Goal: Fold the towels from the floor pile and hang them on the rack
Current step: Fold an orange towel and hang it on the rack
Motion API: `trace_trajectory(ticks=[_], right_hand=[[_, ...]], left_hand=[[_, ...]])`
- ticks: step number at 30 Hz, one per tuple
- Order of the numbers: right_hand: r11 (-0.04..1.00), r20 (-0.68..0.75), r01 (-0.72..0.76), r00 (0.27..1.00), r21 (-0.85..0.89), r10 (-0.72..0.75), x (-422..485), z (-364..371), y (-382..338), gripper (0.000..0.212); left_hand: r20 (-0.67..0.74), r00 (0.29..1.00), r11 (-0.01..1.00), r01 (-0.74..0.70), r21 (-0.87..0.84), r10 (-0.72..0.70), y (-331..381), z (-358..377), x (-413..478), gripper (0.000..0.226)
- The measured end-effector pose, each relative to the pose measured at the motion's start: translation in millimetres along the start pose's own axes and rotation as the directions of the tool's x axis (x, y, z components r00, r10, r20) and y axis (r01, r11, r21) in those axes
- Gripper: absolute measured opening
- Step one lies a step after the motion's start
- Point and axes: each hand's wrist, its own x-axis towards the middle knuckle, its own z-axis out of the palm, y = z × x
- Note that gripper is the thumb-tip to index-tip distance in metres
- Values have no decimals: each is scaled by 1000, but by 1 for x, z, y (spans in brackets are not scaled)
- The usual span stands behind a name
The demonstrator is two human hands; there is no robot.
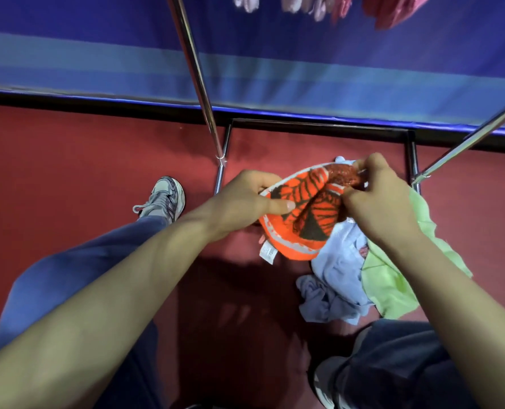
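**Orange towel (301, 214) held in both hands over the floor pile (342, 261)**

The left hand (245, 199) grips the towel's left edge. Its thumb lies flat on the patterned top and its fingers curl beneath, out of sight. The right hand (378, 199) pinches the far right corner, its fingers clenched on a bunched bit of cloth. Between the two hands the orange towel hangs rumpled and partly doubled over, above the red floor (68, 149). A white label (267, 252) dangles from its near left edge.

Beneath it and to the right lies the pile: a crumpled blue towel (325, 299) with a green towel (393, 284) touching it on the right. The chrome poles of the rack (196, 75) slant up on the left and right. Its dark base frame rests on the floor just beyond the pile. Pink cloths (393, 7) hang at the far top edge. A grey shoe (162, 199) stands on the floor to the left, and blue trouser legs (68, 278) fill the near corners.
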Motion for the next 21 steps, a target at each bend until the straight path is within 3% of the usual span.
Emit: trace_trajectory(ticks=[2,4,6,8,9,11,13,16,19,21], right_hand=[[996,-9,89,996,-19,-90,-6,6,-1,44],[980,46,196,980,-48,-193,-11,11,-3,47],[985,287,150,943,88,-169,-15,15,-6,36],[979,526,35,839,199,-137,-21,23,-8,37],[979,557,73,813,192,-170,-24,26,-8,34],[967,469,241,847,81,-250,-24,31,-4,17],[962,355,271,900,0,-254,-18,30,0,11],[985,322,154,932,70,-169,-8,25,3,13],[983,291,78,948,167,-125,-3,19,4,15],[970,298,38,948,238,-110,-2,15,3,13]], left_hand=[[-5,997,980,71,-186,-73,5,3,-2,11],[-43,984,908,143,-393,-174,7,6,0,11],[-89,958,821,183,-541,-272,5,8,3,5],[-126,923,727,196,-658,-362,3,10,4,14],[-138,907,683,192,-705,-398,0,10,5,24],[-98,903,655,225,-721,-418,-2,8,5,30],[-24,927,760,292,-581,-374,3,7,0,20],[-27,970,967,238,-96,-241,4,8,-1,19],[1,996,959,86,271,-90,5,11,0,31],[51,997,864,23,504,-56,6,14,0,39]])
